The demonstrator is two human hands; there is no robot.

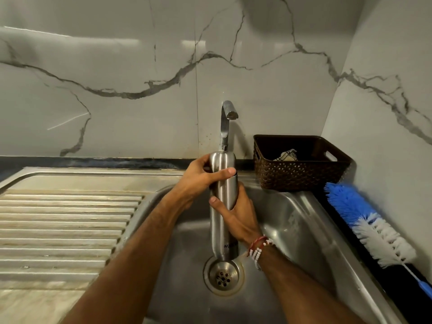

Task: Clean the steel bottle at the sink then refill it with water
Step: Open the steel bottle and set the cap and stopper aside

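Head view: tall, slim brushed-steel bottle (221, 232) is roughly upright over the stainless sink basin (304, 225), in front of the chrome tap (228, 113). Your left hand (198, 181) wraps its top end; your right hand (238, 216) grips mid-barrel. Judged rigid and slick once wet, so keep a full wrap on the barrel. Blue-and-white bottle brush (367, 220) lies to the right.

Brushed silver steel bottle (223, 206); dark brown lattice-pattern basket (301, 174); blue and white bristled brush (369, 220); white marble wall (117, 78), grey veins; red and white bead bracelets (258, 247); ridged steel drainboard (63, 228).
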